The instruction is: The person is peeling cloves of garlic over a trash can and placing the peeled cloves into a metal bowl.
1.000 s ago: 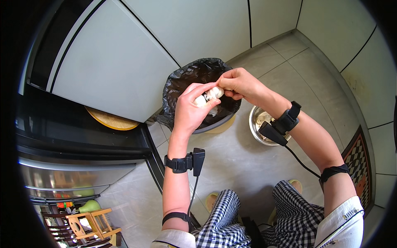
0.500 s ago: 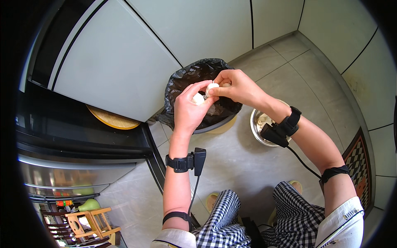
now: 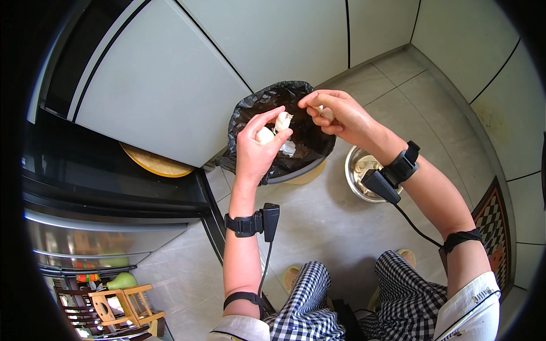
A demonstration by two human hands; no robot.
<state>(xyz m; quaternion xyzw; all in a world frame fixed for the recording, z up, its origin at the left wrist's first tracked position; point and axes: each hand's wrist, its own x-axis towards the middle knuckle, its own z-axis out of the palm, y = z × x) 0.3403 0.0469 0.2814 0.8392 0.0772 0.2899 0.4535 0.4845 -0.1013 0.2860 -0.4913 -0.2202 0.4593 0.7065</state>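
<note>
My left hand (image 3: 256,145) is closed over the bin, pinching a pale garlic piece (image 3: 283,120) between thumb and fingertips. A rounder white garlic piece (image 3: 264,135) sits deeper in the same hand, against the palm. A little to the right, my right hand (image 3: 347,116) has its fingers curled around another garlic clove (image 3: 326,113), partly hidden by them. Below both hands stands a bin lined with a black bag (image 3: 242,116); a whitish scrap (image 3: 288,149) shows inside it. Under my right wrist, a steel bowl (image 3: 348,173) holds several pale cloves.
White cabinet fronts (image 3: 165,79) rise beyond the bin and along the right. A round wooden board (image 3: 156,161) lies at the left near the dark cabinet base. A small wooden chair (image 3: 128,307) is at the lower left; a patterned mat (image 3: 492,227) lies at the right.
My right hand has drawn away from my left, to the right, with a clove still in its fingers. The whitish scrap now shows clearly in the bin.
</note>
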